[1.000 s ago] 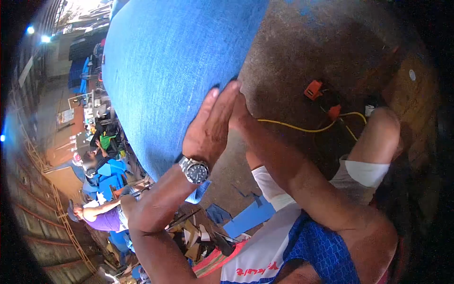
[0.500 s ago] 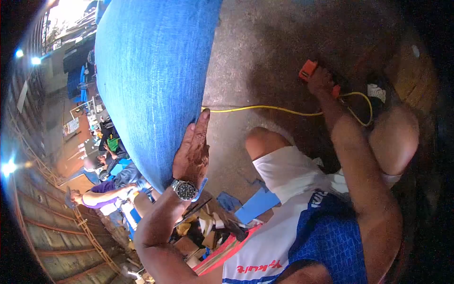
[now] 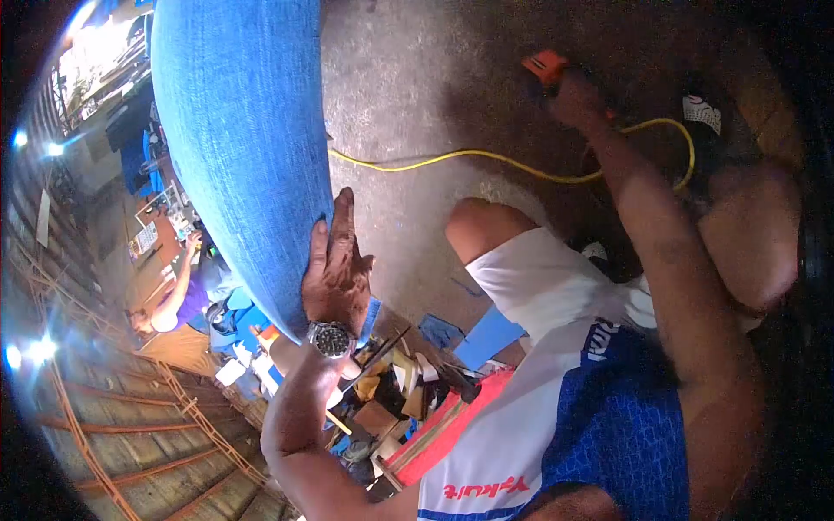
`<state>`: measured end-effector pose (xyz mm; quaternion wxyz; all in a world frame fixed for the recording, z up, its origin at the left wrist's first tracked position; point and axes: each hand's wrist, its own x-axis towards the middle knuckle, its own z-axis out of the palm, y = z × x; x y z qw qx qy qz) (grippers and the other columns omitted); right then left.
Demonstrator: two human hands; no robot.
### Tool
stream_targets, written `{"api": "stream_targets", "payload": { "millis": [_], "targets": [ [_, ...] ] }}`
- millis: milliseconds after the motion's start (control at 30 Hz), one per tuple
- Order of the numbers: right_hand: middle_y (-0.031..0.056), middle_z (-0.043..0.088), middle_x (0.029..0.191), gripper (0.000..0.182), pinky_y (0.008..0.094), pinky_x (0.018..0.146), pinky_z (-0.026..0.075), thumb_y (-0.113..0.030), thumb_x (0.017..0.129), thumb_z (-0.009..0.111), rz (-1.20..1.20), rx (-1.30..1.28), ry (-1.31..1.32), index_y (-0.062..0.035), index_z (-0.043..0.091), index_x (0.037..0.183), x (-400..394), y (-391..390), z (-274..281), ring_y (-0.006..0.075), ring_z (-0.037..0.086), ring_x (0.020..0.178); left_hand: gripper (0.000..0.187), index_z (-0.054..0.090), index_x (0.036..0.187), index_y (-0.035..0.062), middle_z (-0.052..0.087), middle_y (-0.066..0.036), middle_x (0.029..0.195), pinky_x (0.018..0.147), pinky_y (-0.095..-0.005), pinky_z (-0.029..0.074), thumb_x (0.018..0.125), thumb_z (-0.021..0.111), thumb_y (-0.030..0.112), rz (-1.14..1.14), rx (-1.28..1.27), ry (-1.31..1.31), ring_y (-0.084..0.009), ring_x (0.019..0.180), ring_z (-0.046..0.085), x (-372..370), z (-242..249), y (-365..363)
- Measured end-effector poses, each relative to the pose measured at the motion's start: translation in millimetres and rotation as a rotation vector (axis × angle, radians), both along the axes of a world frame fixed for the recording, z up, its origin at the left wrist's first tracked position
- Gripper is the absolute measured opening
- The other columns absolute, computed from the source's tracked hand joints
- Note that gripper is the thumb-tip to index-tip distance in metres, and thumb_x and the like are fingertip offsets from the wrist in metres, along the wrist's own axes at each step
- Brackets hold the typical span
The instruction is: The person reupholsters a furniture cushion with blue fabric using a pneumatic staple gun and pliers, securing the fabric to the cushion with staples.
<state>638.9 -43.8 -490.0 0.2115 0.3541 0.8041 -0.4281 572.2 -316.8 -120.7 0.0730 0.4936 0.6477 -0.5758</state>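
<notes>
A large curved piece covered in blue woven fabric (image 3: pixel 239 148) rises at the upper left. Against its lower right edge lies my left hand (image 3: pixel 337 282), fingers stretched out along the fabric; a metal watch (image 3: pixel 331 339) is on that wrist. My right hand (image 3: pixel 578 100), in shadow at the upper right, is closed around an orange tool (image 3: pixel 545 65) that looks like an air staple gun. Its grip is hidden by my fingers. A yellow hose (image 3: pixel 473 154) loops near my right forearm and crosses the floor toward the blue piece.
Blue cloth pieces (image 3: pixel 489 337) lie on the floor beside my knee. Wood offcuts and scraps (image 3: pixel 375 418) are heaped near a red strip (image 3: pixel 447 425) by my left side. Farther off at the left, a person in purple (image 3: pixel 178 302) is beside cluttered work surfaces.
The blue piece and my left hand appear shifted left as the view turns. My right hand with the orange tool sits higher in view. The person in purple now has an arm raised.
</notes>
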Motion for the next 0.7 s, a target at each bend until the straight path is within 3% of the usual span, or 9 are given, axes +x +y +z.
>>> {"api": "stream_targets", "payload": {
  "millis": [100,167,233,300,500,567,700],
  "targets": [
    [0.0083,0.068,0.096,0.042,0.0358,0.077,0.054,-0.037,0.089,0.072,-0.284,-0.646,0.476,-0.0047,0.065,0.114,-7,-3,33,0.0187,0.066,0.085,0.065,0.044,0.145,-0.0055,0.013,-0.014,0.165,0.122,-0.0412,0.01,0.098,0.049,0.04,-0.01,-0.017,-0.014,-0.0233,0.153,0.006,3,6,3],
    [0.0037,0.067,0.084,0.044,0.0321,0.069,0.052,-0.045,0.09,0.07,-0.422,-1.064,0.584,-0.0058,0.067,0.109,-18,-10,53,0.0151,0.064,0.074,0.061,0.026,0.153,0.0048,0.014,-0.004,0.166,0.121,-0.0351,0.017,0.099,0.042,0.028,0.884,0.694,-0.538,-0.0107,0.15,0.017,1,-1,-6],
    [0.0015,0.064,0.077,0.05,0.031,0.061,0.051,-0.053,0.092,0.065,-0.683,-1.36,0.561,-0.0066,0.065,0.109,-25,-39,115,0.0132,0.062,0.066,0.061,0.025,0.154,0.0051,0.015,-0.004,0.166,0.121,-0.0355,0.016,0.1,0.041,0.029,0.908,0.696,-0.53,-0.0104,0.15,0.016,2,1,-7],
    [0.001,0.062,0.075,0.053,0.0308,0.059,0.05,-0.056,0.092,0.063,-0.715,-1.649,0.573,-0.0063,0.064,0.109,-20,-58,133,0.0131,0.06,0.064,0.067,0.042,0.147,-0.0044,0.014,-0.014,0.165,0.122,-0.0425,0.01,0.099,0.045,0.042,0.033,0.005,-0.019,-0.0223,0.154,0.004,3,5,0],
    [-0.0004,0.057,0.069,0.061,0.0303,0.054,0.048,-0.063,0.091,0.058,-0.555,-2.298,0.438,-0.0054,0.061,0.11,7,-122,137,0.0128,0.057,0.057,0.07,0.023,0.156,0.0042,0.016,-0.008,0.166,0.122,-0.0462,0.012,0.099,0.043,0.039,-0.003,-0.23,0.147,-0.0164,0.153,0.011,12,6,15],
    [-0.002,0.051,0.065,0.073,0.0283,0.048,0.044,-0.072,0.09,0.05,-0.462,-2.385,0.377,-0.004,0.056,0.116,13,-137,144,0.0112,0.05,0.049,0.069,0.028,0.154,0.002,0.016,-0.011,0.165,0.123,-0.0483,0.01,0.098,0.046,0.038,0.055,-0.11,0.046,-0.0184,0.153,0.011,9,5,5],
    [-0.0021,0.05,0.065,0.075,0.0283,0.048,0.046,-0.072,0.091,0.048,-0.391,-2.694,0.283,-0.003,0.052,0.12,11,-151,145,0.0108,0.05,0.049,0.067,0.035,0.151,0.0006,0.019,-0.013,0.164,0.123,-0.0493,0.008,0.097,0.047,0.038,0.044,-0.053,0.001,-0.0214,0.153,0.01,7,5,3]
  ]
}}
